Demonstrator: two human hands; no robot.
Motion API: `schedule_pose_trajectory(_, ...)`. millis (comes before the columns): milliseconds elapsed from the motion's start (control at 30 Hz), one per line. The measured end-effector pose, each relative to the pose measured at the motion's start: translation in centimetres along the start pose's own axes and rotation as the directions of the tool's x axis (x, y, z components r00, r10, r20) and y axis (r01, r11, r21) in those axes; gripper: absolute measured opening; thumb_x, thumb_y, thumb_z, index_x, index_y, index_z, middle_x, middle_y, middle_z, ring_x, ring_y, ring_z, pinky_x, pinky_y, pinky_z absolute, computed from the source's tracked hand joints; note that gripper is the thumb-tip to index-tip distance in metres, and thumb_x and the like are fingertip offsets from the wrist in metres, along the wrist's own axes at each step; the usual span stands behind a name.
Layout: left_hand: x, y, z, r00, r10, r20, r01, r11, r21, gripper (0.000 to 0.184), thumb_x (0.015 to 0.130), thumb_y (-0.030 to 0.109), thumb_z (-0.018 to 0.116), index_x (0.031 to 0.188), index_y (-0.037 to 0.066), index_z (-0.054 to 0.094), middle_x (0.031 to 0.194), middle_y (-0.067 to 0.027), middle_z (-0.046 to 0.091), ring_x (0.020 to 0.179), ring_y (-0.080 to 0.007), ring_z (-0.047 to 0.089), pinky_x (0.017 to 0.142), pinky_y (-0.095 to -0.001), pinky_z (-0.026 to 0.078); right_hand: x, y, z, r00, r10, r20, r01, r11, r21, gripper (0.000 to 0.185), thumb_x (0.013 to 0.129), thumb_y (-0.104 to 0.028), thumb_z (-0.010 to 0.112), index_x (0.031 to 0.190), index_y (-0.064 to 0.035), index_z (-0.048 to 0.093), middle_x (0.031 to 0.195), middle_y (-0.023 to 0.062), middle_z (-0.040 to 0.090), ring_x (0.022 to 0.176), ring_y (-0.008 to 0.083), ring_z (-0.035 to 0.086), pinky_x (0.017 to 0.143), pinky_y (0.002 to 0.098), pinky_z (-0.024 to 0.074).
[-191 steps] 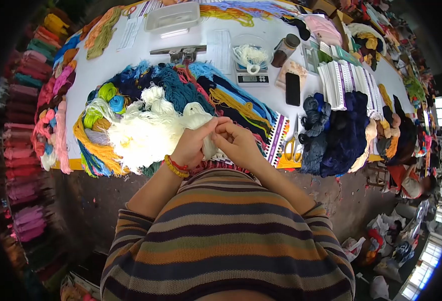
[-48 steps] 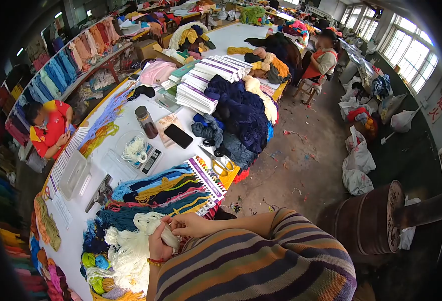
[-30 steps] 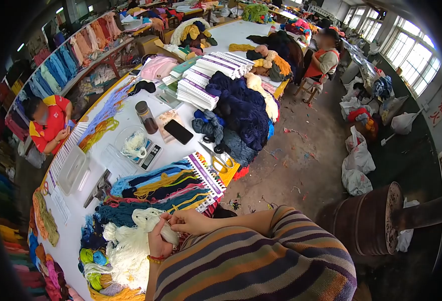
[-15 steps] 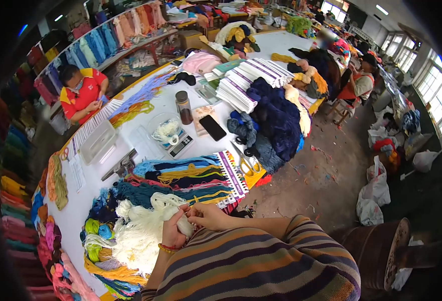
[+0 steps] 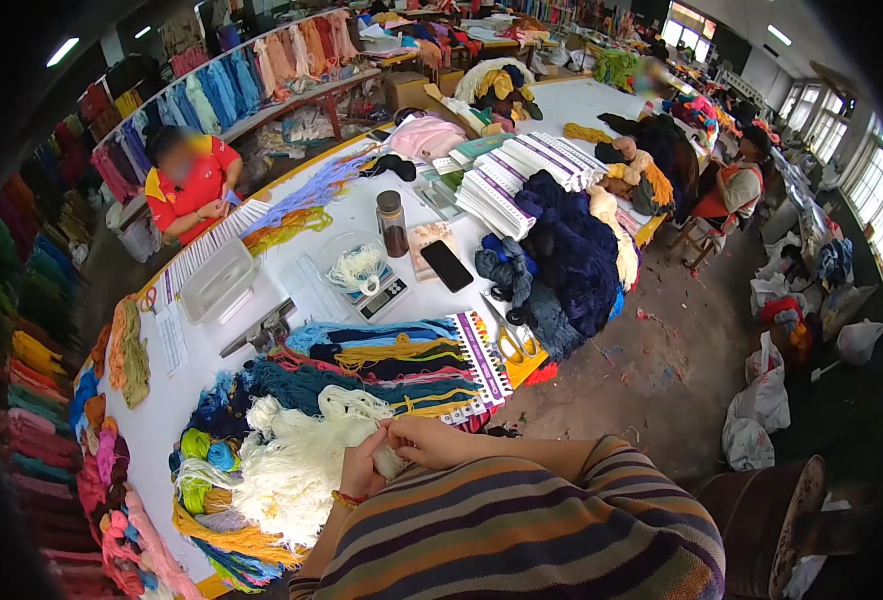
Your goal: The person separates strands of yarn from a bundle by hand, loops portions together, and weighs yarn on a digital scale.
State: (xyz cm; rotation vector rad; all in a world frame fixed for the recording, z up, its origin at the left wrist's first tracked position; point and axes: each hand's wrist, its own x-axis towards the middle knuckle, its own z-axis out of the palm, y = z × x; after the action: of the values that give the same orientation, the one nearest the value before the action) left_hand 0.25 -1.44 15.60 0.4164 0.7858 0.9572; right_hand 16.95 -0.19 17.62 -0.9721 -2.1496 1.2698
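A big fluffy heap of white yarn [image 5: 291,470] lies at the front of the table. My left hand [image 5: 361,470] is closed around a bunch of this yarn close to my body, a beaded bracelet at its wrist. Against it, my right hand [image 5: 423,440] is closed with fingertips pinched at the same white strands; the exact grip is too small to make out. Just beyond both hands, strands of colored yarn [image 5: 381,360] run to a punched white card [image 5: 481,358] with a purple stripe.
Yellow-handled scissors [image 5: 514,340], a phone [image 5: 447,266], a digital scale [image 5: 381,298] and a brown jar [image 5: 392,225] stand farther back. Dark blue yarn [image 5: 571,250] is piled at the right edge. A person in a red shirt [image 5: 193,185] sits across the table. A rusty drum [image 5: 761,515] is at my right.
The camera view has turned slightly, so the table and its things appear farther right and lower. My right hand has come in closer to my left; both stay at the white yarn.
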Motion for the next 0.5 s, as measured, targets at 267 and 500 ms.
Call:
schedule_pose_trajectory(267, 0.57, -0.56, -0.98, 0.999, -0.032, -0.007, 0.032, 0.999, 0.041, 0.022, 0.089, 0.014, 0.042, 0.105, 0.001, 0.05, 0.098, -0.0099, 0.056, 0.088, -0.0211, 0.056, 0.075, -0.0333, 0.047, 0.07, -0.32, 0.1, 0.998, 0.058, -0.024, -0.056, 0.996, 0.072, 0.013, 0.076, -0.004, 0.054, 0.087, -0.0023, 0.048, 0.081, 0.0117, 0.052, 0.074, 0.0247, 0.053, 0.068, 0.0329, 0.0433)
schedule_pose_trajectory(500, 0.38, -0.23, -0.77, 0.999, -0.032, 0.002, 0.032, 0.999, 0.044, 0.022, 0.088, 0.013, 0.043, 0.105, 0.001, 0.05, 0.096, -0.0093, 0.056, 0.086, -0.0201, 0.056, 0.074, -0.0324, 0.047, 0.17, -0.01, 0.37, 0.999, 0.016, -0.044, -0.018, 0.998, -0.057, 0.019, 0.078, -0.008, 0.053, 0.095, -0.0011, 0.048, 0.087, 0.0149, 0.053, 0.08, 0.028, 0.055, 0.07, 0.0351, 0.0444)
